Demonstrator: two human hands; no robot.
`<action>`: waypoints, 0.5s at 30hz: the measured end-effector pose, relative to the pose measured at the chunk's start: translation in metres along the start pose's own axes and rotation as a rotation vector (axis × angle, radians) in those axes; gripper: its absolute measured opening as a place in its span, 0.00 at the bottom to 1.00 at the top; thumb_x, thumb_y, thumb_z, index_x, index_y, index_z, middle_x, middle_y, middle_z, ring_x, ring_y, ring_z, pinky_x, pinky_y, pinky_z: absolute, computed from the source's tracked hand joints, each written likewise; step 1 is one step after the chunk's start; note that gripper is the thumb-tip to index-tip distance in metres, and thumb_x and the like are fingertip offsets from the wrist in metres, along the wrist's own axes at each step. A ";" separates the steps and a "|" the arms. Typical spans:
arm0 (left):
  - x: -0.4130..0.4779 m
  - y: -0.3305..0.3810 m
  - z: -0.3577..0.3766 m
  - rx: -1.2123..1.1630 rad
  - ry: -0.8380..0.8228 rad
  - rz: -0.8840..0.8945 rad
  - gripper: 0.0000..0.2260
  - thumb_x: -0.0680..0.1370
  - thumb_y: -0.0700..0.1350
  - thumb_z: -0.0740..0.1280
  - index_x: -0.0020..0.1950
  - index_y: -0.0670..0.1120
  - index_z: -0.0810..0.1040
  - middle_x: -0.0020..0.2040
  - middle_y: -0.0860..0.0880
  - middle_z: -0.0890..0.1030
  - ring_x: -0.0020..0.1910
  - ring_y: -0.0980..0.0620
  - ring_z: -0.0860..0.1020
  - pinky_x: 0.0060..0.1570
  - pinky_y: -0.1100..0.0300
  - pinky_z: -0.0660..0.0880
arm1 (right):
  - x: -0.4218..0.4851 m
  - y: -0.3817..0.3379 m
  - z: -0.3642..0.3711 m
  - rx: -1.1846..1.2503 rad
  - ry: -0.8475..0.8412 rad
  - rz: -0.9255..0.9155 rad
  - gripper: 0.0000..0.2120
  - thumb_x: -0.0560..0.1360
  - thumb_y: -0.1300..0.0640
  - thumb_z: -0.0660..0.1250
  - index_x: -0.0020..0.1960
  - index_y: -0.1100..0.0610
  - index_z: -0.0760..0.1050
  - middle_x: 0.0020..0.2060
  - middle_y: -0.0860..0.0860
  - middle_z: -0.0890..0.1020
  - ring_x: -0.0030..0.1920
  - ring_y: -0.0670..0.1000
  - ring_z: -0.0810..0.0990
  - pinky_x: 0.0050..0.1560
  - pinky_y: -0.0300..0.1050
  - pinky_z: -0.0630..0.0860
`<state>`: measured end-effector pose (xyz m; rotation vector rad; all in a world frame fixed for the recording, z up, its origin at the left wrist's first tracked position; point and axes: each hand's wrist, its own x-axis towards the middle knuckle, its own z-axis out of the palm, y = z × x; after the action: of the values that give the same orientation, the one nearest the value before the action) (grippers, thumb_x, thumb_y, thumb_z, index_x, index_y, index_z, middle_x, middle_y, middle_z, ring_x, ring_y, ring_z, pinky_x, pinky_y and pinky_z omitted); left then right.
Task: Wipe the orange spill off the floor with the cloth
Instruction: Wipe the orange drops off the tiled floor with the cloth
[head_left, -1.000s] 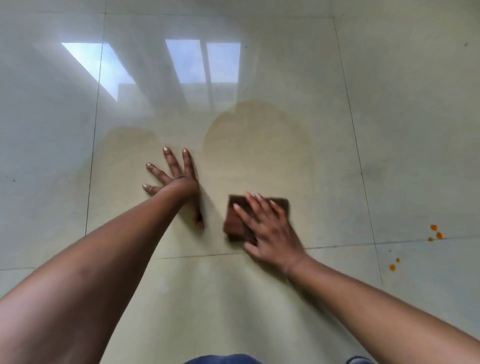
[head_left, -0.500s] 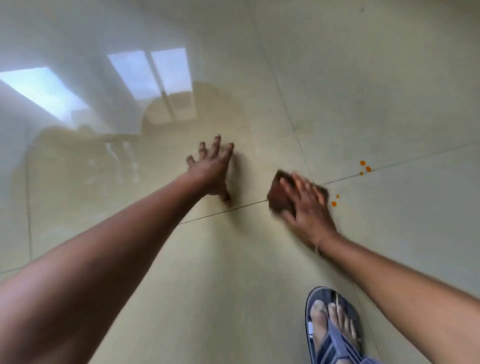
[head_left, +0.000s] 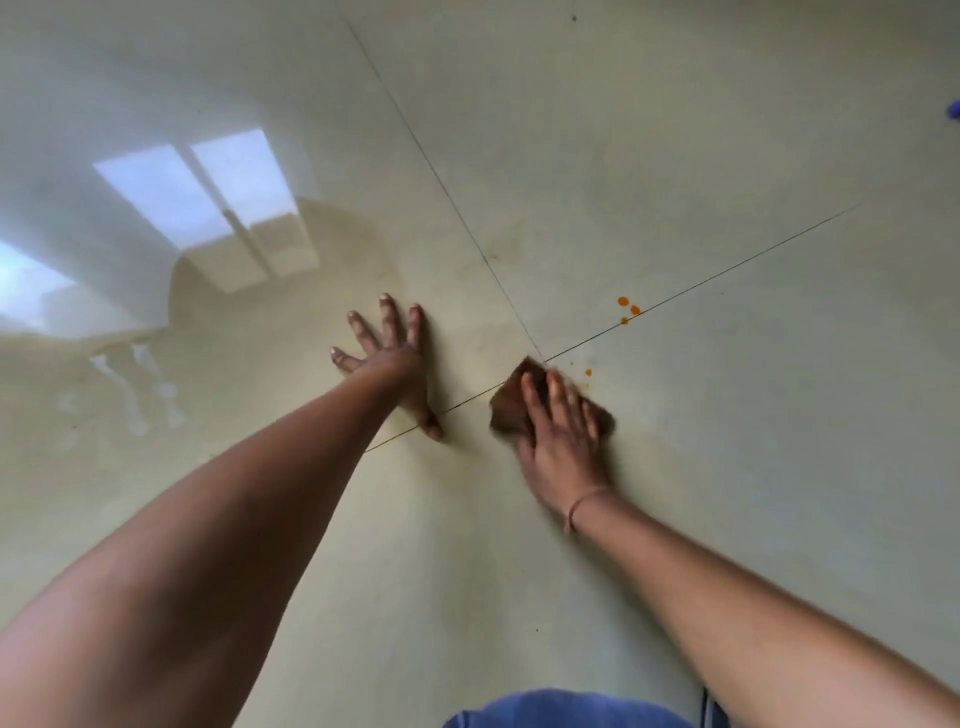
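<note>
A folded brown cloth (head_left: 511, 397) lies flat on the glossy pale floor (head_left: 727, 467), just below the crossing of two tile joints. My right hand (head_left: 563, 441) presses down on it with the fingers spread over its top. Small orange drops (head_left: 628, 309) sit up and to the right of the cloth, beside a tile joint, and a smaller orange drop (head_left: 588, 372) lies close to the cloth's far right edge. My left hand (head_left: 392, 358) rests palm down on the floor to the left of the cloth, fingers apart, holding nothing.
Bright window reflections (head_left: 208, 202) shine on the tiles at the left. A blue-clad knee (head_left: 566, 709) shows at the bottom edge. A small purple thing (head_left: 953, 123) peeks in at the right edge.
My right hand has slid the cloth to the right across the tiles, from far left of the orange drops to right beside them. My left hand has stayed flat on the floor.
</note>
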<state>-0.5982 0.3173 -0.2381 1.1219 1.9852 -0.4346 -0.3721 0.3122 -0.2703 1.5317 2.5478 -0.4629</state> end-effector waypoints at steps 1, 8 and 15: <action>0.001 0.003 -0.001 0.013 -0.009 -0.018 0.74 0.53 0.58 0.83 0.71 0.51 0.22 0.69 0.44 0.18 0.69 0.29 0.27 0.63 0.23 0.46 | -0.021 0.005 0.004 0.009 -0.006 -0.075 0.34 0.77 0.45 0.55 0.78 0.47 0.45 0.78 0.54 0.49 0.78 0.54 0.46 0.75 0.53 0.45; 0.004 0.035 0.003 0.166 0.142 0.026 0.66 0.60 0.42 0.82 0.75 0.42 0.29 0.75 0.40 0.29 0.74 0.28 0.37 0.68 0.27 0.49 | 0.045 0.058 -0.013 0.008 0.126 0.205 0.31 0.78 0.48 0.58 0.78 0.51 0.51 0.78 0.56 0.53 0.77 0.56 0.51 0.75 0.54 0.49; 0.005 0.044 -0.010 0.369 -0.035 0.179 0.76 0.51 0.52 0.84 0.71 0.43 0.22 0.70 0.44 0.20 0.72 0.31 0.29 0.66 0.27 0.55 | -0.042 0.072 0.012 -0.010 -0.035 -0.373 0.37 0.73 0.39 0.58 0.78 0.44 0.48 0.78 0.51 0.52 0.77 0.53 0.52 0.73 0.55 0.52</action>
<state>-0.5684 0.3504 -0.2318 1.4947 1.7969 -0.7403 -0.2890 0.3049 -0.2841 1.0304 2.8070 -0.5093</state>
